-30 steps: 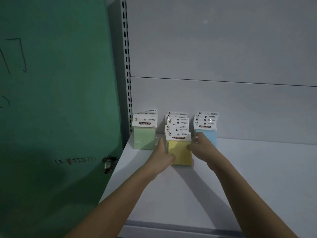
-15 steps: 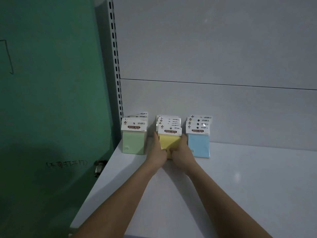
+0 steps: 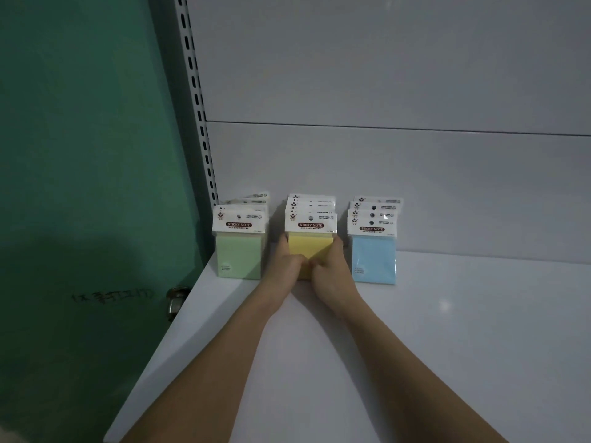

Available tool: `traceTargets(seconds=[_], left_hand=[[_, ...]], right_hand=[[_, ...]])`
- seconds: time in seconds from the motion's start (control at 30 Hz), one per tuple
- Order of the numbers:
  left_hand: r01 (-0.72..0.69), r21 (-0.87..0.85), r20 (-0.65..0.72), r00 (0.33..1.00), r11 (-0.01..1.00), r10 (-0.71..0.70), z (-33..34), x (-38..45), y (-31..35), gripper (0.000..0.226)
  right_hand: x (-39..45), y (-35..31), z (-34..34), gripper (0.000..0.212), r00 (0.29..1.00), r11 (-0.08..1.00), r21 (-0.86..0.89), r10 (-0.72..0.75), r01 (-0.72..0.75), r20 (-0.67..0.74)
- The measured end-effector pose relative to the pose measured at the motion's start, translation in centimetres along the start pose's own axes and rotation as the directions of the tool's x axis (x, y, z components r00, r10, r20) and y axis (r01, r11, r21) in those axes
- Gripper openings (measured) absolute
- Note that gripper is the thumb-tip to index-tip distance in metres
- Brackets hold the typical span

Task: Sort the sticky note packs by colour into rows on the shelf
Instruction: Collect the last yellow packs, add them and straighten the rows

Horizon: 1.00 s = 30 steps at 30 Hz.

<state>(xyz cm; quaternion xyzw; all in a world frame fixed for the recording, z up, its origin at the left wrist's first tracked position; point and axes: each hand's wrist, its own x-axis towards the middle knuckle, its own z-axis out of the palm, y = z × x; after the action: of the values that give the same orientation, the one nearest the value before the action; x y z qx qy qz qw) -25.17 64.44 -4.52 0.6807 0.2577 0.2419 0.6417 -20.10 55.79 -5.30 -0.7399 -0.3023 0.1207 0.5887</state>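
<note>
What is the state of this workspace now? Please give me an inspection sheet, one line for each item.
Surface: white shelf, bare in front of the rows.
Job's things: three rows standing against the back panel: green packs on the left, yellow packs in the middle, blue packs on the right, with gaps between the rows.
Clutter: nothing seen.
Hands: left hand and right hand both grip the front yellow pack, one at each side, thumbs on its face.
Cables: nothing seen.
Surroundings: grey back panel; slotted upright at the shelf's left; green door with a metal knob and dark handwriting, too dim to read.
</note>
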Motion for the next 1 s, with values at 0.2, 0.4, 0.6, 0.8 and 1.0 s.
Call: traceTargets(seconds=[0.2, 0.4, 0.6, 0.8, 1.0], left_hand=[[-0.059, 0.125, -0.048, 0.997, 0.990, 0.065, 0.41, 0.39, -0.47, 0.066], [-0.099, 0.231, 0.034, 0.995, 0.968, 0.094, -0.23, 0.29, -0.56, 0.072], [-0.164, 0.305, 0.037, 0.986, 0.938, 0.161, -0.24, -0.20, -0.29, 0.073], [-0.090, 0.263, -0.019, 0.995, 0.961, 0.099, 0.08, 0.18, -0.60, 0.071], [-0.101, 0.274, -0.030, 0.993, 0.956, 0.114, 0.07, 0.37, -0.47, 0.049]], right_hand=[[0.24, -0.33, -0.27, 0.063, 0.999, 0.999, 0.003, -0.032, 0.032, -0.022], [-0.05, -0.20, -0.51, 0.075, 0.999, 0.998, -0.052, -0.041, 0.043, 0.028], [-0.39, -0.43, -0.74, 0.061, 0.997, 0.994, -0.085, -0.074, 0.074, 0.006], [-0.23, -0.31, -0.12, 0.059, 0.994, 0.994, -0.077, -0.080, 0.074, -0.075], [-0.47, -0.07, 0.04, 0.039, 0.994, 0.990, -0.131, -0.069, 0.059, -0.080]])
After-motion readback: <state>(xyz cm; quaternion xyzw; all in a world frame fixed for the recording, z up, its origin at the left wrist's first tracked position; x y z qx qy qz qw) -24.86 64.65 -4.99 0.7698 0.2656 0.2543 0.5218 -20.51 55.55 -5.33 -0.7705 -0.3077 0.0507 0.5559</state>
